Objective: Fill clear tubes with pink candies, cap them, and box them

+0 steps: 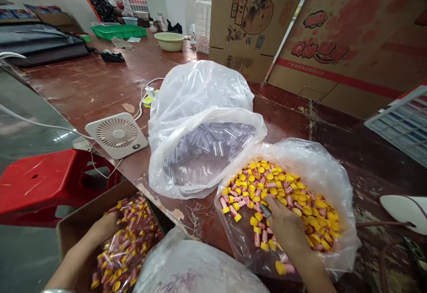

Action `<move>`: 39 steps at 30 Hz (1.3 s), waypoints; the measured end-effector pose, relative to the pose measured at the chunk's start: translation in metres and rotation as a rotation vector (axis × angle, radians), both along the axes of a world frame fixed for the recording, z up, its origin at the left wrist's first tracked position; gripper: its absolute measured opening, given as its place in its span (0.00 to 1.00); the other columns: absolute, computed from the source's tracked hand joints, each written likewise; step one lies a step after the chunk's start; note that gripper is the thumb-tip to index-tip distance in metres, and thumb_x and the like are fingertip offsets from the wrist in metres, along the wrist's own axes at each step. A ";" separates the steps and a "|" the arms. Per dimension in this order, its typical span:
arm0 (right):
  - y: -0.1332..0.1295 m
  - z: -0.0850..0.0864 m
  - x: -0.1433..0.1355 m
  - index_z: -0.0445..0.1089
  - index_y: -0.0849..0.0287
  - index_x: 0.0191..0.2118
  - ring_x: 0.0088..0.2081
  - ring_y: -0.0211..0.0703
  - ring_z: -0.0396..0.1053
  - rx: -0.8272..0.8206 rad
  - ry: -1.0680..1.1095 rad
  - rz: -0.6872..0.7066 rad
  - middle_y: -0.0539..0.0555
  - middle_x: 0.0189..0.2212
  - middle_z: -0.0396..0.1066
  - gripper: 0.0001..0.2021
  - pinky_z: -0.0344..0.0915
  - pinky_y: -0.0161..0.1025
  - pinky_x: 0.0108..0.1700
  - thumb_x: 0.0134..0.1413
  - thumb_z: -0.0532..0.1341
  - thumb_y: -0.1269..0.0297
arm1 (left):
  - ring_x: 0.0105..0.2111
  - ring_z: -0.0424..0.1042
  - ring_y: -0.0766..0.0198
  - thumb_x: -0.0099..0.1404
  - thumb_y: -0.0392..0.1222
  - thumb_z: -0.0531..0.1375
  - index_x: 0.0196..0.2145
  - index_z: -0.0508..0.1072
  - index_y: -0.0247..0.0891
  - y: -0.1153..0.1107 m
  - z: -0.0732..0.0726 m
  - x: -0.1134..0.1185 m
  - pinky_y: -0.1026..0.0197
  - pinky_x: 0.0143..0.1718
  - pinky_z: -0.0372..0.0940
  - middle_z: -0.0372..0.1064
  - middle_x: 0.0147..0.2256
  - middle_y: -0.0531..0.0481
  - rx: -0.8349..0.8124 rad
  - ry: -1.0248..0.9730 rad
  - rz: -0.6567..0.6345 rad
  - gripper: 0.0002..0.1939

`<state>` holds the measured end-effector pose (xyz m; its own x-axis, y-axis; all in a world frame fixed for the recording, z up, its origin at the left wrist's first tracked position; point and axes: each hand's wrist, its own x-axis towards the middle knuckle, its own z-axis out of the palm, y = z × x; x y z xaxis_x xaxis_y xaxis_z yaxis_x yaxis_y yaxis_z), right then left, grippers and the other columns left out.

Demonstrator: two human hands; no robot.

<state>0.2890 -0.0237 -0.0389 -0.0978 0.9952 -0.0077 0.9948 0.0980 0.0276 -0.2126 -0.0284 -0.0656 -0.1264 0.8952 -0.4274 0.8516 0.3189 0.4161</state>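
My left hand [108, 226] reaches into a cardboard box [70, 228] at the lower left, its fingertips hidden among shiny, clear-covered pieces [128, 239] in pink and yellow. On the right, my right hand [283, 222] is inside an open clear plastic bag [323, 162]. Its fingers curl down into a heap of small pink tubes with yellow caps [263, 182]; what they grip cannot be made out. A dark wrap [266, 210] shows on one finger. Between the hands and farther back lies an open white plastic bag [200, 88] of clear empty tubes [216, 139].
A small white fan [116, 135] stands left of the white bag, with a red stool [40, 182] below it. Large cardboard cartons [256, 17] rise behind. Farther off are a green tray [118, 31], a pale basin [169, 41] and a seated person [102, 2].
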 end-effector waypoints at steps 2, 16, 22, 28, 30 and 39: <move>0.005 0.004 -0.009 0.71 0.54 0.47 0.39 0.47 0.77 -0.057 0.007 -0.002 0.53 0.40 0.78 0.20 0.66 0.37 0.36 0.51 0.57 0.81 | 0.29 0.75 0.54 0.56 0.52 0.58 0.25 0.74 0.41 0.014 0.031 0.026 0.61 0.33 0.66 0.76 0.26 0.49 0.045 -0.081 -0.111 0.13; 0.000 0.008 -0.030 0.69 0.53 0.42 0.41 0.44 0.75 -0.150 0.128 0.001 0.50 0.40 0.76 0.20 0.61 0.35 0.37 0.47 0.55 0.83 | 0.61 0.62 0.39 0.72 0.45 0.47 0.60 0.62 0.26 0.207 0.055 0.189 0.43 0.63 0.54 0.64 0.59 0.26 0.620 0.188 -0.159 0.26; 0.000 0.006 -0.026 0.69 0.53 0.41 0.41 0.45 0.75 -0.100 0.188 0.035 0.49 0.39 0.77 0.19 0.60 0.35 0.37 0.47 0.56 0.83 | 0.60 0.63 0.44 0.71 0.51 0.49 0.60 0.66 0.35 0.241 0.070 0.196 0.46 0.63 0.55 0.67 0.59 0.37 0.558 0.161 -0.264 0.26; 0.002 0.004 -0.021 0.68 0.54 0.38 0.40 0.47 0.74 -0.052 0.238 0.088 0.50 0.36 0.76 0.17 0.63 0.37 0.38 0.45 0.56 0.82 | 0.58 0.64 0.36 0.63 0.43 0.59 0.61 0.66 0.40 0.188 0.056 0.195 0.40 0.53 0.63 0.58 0.63 0.33 0.501 0.252 -0.397 0.27; 0.001 0.004 -0.018 0.68 0.54 0.36 0.41 0.48 0.74 -0.034 0.249 0.097 0.51 0.35 0.75 0.16 0.64 0.38 0.38 0.45 0.55 0.82 | 0.59 0.62 0.38 0.62 0.40 0.60 0.59 0.67 0.39 0.169 0.054 0.193 0.40 0.54 0.62 0.62 0.61 0.34 0.497 0.255 -0.474 0.27; -0.001 0.012 -0.015 0.70 0.54 0.39 0.42 0.47 0.75 0.068 0.787 0.031 0.54 0.40 0.76 0.05 0.72 0.43 0.46 0.59 0.57 0.68 | 0.48 0.69 0.47 0.63 0.32 0.57 0.51 0.70 0.40 0.135 0.052 0.191 0.32 0.61 0.47 0.75 0.43 0.44 0.542 0.216 -0.619 0.18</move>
<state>0.2744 -0.0248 -0.0271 -0.0768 0.9877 0.1363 0.7212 0.1494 -0.6764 -0.0218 0.1069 -0.0134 0.4245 0.9036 0.0576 0.8849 -0.4275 0.1849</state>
